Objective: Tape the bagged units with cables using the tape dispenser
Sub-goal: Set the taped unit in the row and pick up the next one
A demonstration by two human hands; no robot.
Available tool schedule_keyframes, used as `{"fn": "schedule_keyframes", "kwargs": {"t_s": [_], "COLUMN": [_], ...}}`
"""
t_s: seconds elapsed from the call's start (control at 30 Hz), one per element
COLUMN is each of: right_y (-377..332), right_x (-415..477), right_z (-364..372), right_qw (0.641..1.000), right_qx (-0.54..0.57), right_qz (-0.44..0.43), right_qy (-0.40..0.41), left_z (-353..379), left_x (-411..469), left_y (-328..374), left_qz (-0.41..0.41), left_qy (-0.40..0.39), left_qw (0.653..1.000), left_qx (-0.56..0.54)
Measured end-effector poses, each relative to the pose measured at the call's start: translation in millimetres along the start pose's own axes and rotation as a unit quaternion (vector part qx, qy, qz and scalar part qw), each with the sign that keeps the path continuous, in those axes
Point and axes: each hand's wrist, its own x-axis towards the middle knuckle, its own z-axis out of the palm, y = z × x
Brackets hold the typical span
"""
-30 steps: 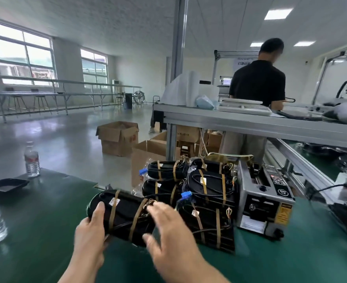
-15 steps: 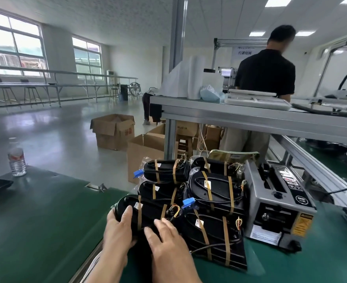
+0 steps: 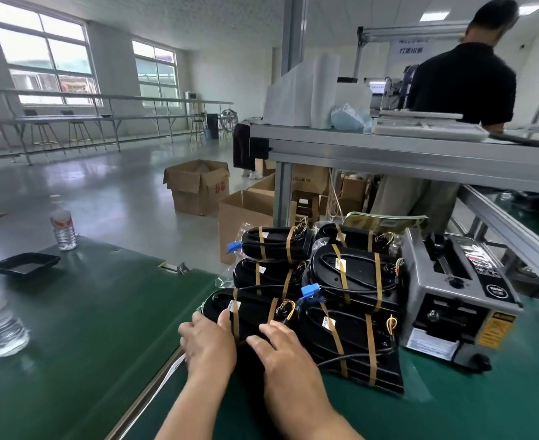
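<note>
A black bagged unit (image 3: 249, 308) with cable and two brown tape bands lies on the green mat, at the front left of a pile of several taped units (image 3: 350, 277). My left hand (image 3: 209, 342) holds its near left end, thumb up on its top. My right hand (image 3: 281, 354) rests flat on its near side with fingers straight. The grey tape dispenser (image 3: 452, 300) stands to the right of the pile.
A water bottle (image 3: 62, 228) and a black tray (image 3: 27, 264) stand at the far left of the green table (image 3: 87, 328). Cardboard boxes (image 3: 198, 185) sit on the floor beyond. A person in black stands behind a metal bench (image 3: 389, 150).
Both hands carried the taped unit to the right and set it against the pile. My right hand, raised above it before, now rests on it.
</note>
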Motion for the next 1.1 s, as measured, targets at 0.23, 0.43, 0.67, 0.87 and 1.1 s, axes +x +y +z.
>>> {"fn": "schedule_keyframes", "kwargs": {"t_s": [0.23,0.43,0.67,0.87,1.1], "right_y": [-7,10,81,129,190], "right_x": [2,-43,-145,-254,-376], "right_z": [-23,-82,-215,-294,-353], "right_qw": [0.996,0.997,0.967,0.918,0.795], "right_qx": [-0.016,0.07,0.075,-0.006,-0.064], "right_qz": [-0.003,0.022,0.172,0.301,0.459], "right_qy": [-0.093,0.024,0.174,0.257,0.392], "left_z": [-12,-24,15,84,150], "left_x": [-7,-52,-179,-315,-422], "left_y": [1,0,83,138,185], "left_qz": [-0.004,0.118,0.39,0.41,0.332], "left_qy": [0.001,0.075,-0.009,-0.316,-0.522], "left_qw": [1.0,0.99,0.92,0.845,0.772], "left_qx": [0.031,0.009,-0.039,-0.132,-0.147]}}
